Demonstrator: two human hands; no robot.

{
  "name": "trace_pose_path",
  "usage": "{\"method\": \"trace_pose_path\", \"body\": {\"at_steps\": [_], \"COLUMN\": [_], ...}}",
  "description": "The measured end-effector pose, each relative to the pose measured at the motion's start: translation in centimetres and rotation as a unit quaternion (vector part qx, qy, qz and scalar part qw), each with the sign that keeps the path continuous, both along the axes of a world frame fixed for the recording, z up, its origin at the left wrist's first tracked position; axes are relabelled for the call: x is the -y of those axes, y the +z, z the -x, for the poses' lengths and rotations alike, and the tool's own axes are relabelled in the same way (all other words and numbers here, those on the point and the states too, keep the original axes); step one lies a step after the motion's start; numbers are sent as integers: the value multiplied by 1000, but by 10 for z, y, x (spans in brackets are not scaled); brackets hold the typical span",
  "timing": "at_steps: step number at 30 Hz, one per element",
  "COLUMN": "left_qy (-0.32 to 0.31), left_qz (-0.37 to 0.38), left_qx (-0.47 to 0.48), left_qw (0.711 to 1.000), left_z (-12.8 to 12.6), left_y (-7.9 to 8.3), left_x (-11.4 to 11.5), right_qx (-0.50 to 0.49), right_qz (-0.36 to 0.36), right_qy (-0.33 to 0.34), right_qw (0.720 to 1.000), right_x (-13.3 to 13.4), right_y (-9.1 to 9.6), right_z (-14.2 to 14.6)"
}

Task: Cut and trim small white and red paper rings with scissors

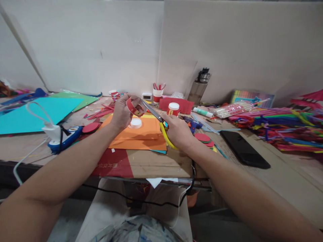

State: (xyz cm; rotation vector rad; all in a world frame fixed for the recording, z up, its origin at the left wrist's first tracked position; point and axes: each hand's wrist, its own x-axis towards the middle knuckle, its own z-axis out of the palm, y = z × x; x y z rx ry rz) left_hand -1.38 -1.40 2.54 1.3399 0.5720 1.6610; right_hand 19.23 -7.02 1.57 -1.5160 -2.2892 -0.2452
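My left hand [122,112] pinches a red paper cup ring [131,107], a cut band with pale lettering, above the table. In my right hand [178,129] are scissors [165,134] with yellow handles, their metal blades pointing up and left to the ring's edge. Whether the blades touch the paper I cannot tell. Below the ring, a white round cup base [136,123] lies on orange paper sheets [136,144]. Just behind my right hand stands an upside-down red paper cup [173,109] with a white bottom.
A black phone [244,149] and bundled pipe cleaners [290,127] lie at the right. Behind stand a grey bottle [199,88] and a cup of pens [157,95]. Blue card [37,114] and a blue glue gun [65,139] are at the left. Red discs [202,137] lie beside my right wrist.
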Motion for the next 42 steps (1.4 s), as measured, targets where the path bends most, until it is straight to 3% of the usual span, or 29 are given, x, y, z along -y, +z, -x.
{"method": "trace_pose_path", "body": {"at_steps": [11,19,31,38,42], "left_qy": [-23,-29,-47,-8,-32], "left_qz": [51,55,35,24,31], "left_qx": [-7,-4,-8,7,-1], "left_qw": [998,998,998,1000,999], "left_z": [-5,-6,-1,-1,-5], "left_y": [1,5,-1,0,-1], "left_x": [8,11,0,-1,3], "right_qx": [13,22,14,2,-1], "right_qz": [-2,-1,-11,-6,-17], "right_qy": [-20,-17,4,-4,-6], "right_qw": [1000,1000,1000,1000,1000], "right_x": [2,3,1,1,1], "right_y": [-2,-1,0,-1,-1], "right_z": [2,2,0,0,1]}}
